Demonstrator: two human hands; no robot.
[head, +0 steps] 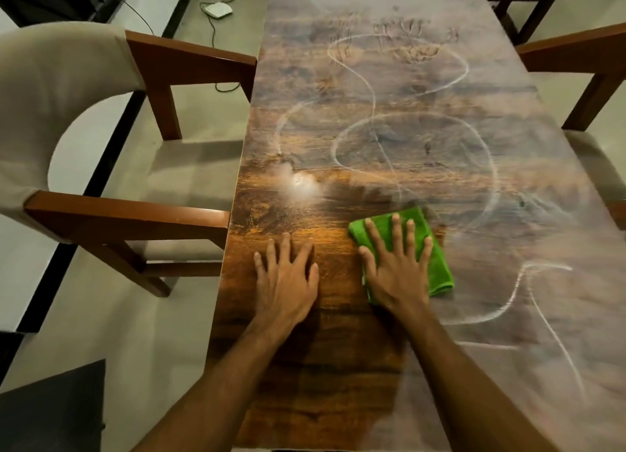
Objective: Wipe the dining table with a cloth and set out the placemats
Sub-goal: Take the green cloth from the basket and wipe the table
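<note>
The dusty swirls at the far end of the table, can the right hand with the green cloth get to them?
Probably yes. The right hand presses the green cloth flat, and nothing stands on the table between it and the swirls, though the person may need to lean forward.

cloth (420, 245) on table (389, 96), R of L hand (286, 282)

both forearms enter from 6 o'clock, bare, reaching toward 12. left hand (286, 282) lies palm down, fingers spread and pointing to 12, flat on the surface. right hand (396, 268) sits just at its 3 o'clock, also palm down, fingers splayed wide, pressed flat; neither hand is curled or gripping. right thumb points toward 9, nearly meeting the left hand; contact pressure cannot be judged from this view.
</note>
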